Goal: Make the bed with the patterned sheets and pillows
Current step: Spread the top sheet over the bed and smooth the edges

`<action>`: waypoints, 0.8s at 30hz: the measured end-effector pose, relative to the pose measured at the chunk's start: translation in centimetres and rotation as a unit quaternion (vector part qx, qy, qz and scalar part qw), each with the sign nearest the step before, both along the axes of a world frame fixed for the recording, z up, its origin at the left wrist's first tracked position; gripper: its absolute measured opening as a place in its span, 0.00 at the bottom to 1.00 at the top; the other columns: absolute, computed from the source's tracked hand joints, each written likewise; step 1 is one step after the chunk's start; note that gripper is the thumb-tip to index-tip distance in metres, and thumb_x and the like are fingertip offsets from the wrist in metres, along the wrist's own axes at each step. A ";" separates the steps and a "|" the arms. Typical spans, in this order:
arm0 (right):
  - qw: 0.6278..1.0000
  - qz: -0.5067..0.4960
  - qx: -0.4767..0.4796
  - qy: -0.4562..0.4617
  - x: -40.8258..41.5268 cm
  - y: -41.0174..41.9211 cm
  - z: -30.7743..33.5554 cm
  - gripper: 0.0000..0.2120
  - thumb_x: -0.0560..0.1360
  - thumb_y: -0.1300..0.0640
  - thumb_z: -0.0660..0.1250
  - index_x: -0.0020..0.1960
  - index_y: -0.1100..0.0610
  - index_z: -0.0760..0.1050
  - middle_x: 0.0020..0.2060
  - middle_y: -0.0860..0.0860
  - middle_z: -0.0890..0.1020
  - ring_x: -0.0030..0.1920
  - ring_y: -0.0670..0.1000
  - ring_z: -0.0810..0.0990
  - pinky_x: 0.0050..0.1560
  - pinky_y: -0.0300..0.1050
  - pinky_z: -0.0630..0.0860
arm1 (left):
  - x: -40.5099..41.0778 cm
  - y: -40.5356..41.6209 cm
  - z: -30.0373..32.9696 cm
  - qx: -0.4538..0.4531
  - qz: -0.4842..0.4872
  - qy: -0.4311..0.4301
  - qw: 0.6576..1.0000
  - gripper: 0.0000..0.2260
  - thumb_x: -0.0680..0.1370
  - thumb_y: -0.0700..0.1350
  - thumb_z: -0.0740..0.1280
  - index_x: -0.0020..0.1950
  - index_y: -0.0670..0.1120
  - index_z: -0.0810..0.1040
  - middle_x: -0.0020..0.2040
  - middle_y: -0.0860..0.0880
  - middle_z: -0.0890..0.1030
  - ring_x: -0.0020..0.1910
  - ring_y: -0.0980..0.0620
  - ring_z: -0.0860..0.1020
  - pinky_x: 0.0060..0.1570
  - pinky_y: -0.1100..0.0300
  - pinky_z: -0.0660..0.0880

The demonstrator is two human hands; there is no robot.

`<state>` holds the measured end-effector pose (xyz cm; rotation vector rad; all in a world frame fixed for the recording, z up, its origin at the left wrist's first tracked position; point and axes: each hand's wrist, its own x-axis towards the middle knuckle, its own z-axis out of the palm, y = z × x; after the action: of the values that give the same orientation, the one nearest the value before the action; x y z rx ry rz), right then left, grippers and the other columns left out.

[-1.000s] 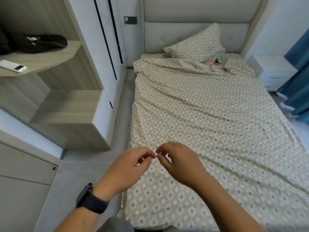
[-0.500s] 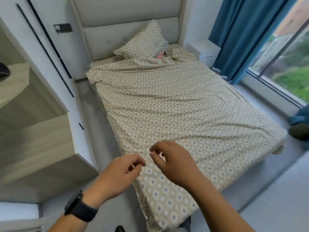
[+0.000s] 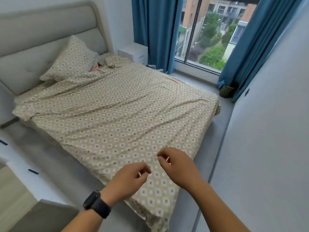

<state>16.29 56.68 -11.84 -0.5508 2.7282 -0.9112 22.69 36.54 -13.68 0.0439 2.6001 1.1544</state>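
We see broad open room over the patterned sheet (image 3: 117, 114), which lies flat with only low wrinkles from the foot corner to the head edge. At the head edge a pillow (image 3: 71, 61) leans on the padded headboard (image 3: 41, 39), with bunched cloth and something pink (image 3: 95, 68) just beside it. Along the far edge a floor strip runs to the window, bounded by blue curtains (image 3: 155, 34), a white nightstand (image 3: 133, 53) and a dark basket (image 3: 226, 91). A grey wall (image 3: 267, 148) stands close to the foot edge, leaving a narrow passage. Floor lies open along the near edge.
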 end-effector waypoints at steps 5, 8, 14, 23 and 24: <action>0.997 -0.020 0.027 -0.076 1.5 1.6 -5.6 0.09 0.82 0.46 0.61 0.58 0.44 0.78 0.49 0.37 0.79 0.48 0.40 0.77 0.51 0.42 0.77 | 0.3 -0.9 -4.9 -0.038 0.001 -0.048 0.998 0.06 0.80 0.48 0.64 0.50 0.58 0.79 0.45 0.60 0.81 0.41 0.61 0.78 0.43 0.62 0.76; 0.989 -0.057 0.024 -0.132 3.0 2.6 -8.9 0.08 0.81 0.47 0.61 0.57 0.44 0.77 0.49 0.38 0.80 0.47 0.40 0.78 0.51 0.44 0.78 | 0.2 -0.8 -7.6 -0.054 -0.025 -0.098 0.993 0.06 0.80 0.48 0.64 0.49 0.59 0.79 0.44 0.60 0.81 0.40 0.61 0.78 0.42 0.63 0.75; 0.970 -0.119 0.077 -0.195 2.5 1.5 -13.1 0.10 0.81 0.50 0.60 0.58 0.47 0.78 0.50 0.41 0.81 0.47 0.45 0.80 0.50 0.48 0.79 | -4.4 -1.1 -12.9 -0.088 -0.149 -0.148 0.974 0.06 0.79 0.48 0.64 0.52 0.56 0.80 0.46 0.59 0.81 0.44 0.58 0.79 0.49 0.55 0.78; 0.888 -0.256 0.101 -0.367 3.7 -0.6 -28.3 0.12 0.79 0.53 0.61 0.60 0.50 0.78 0.54 0.47 0.81 0.51 0.50 0.79 0.52 0.49 0.78 | -11.6 -4.8 -28.3 -0.196 -0.244 -0.210 0.926 0.10 0.79 0.44 0.63 0.58 0.52 0.77 0.50 0.54 0.80 0.47 0.51 0.77 0.34 0.59 0.69; 0.879 -0.265 0.102 -0.384 4.2 -0.5 -30.3 0.12 0.79 0.53 0.61 0.61 0.49 0.77 0.55 0.47 0.81 0.51 0.50 0.79 0.52 0.49 0.78 | -11.9 -5.3 -30.2 -0.216 -0.245 -0.219 0.919 0.10 0.78 0.44 0.63 0.59 0.52 0.77 0.50 0.54 0.80 0.47 0.51 0.77 0.35 0.58 0.70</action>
<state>20.44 56.18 -42.19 0.5351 2.1756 -0.7064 10.83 31.26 -43.92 0.2886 2.1929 0.3511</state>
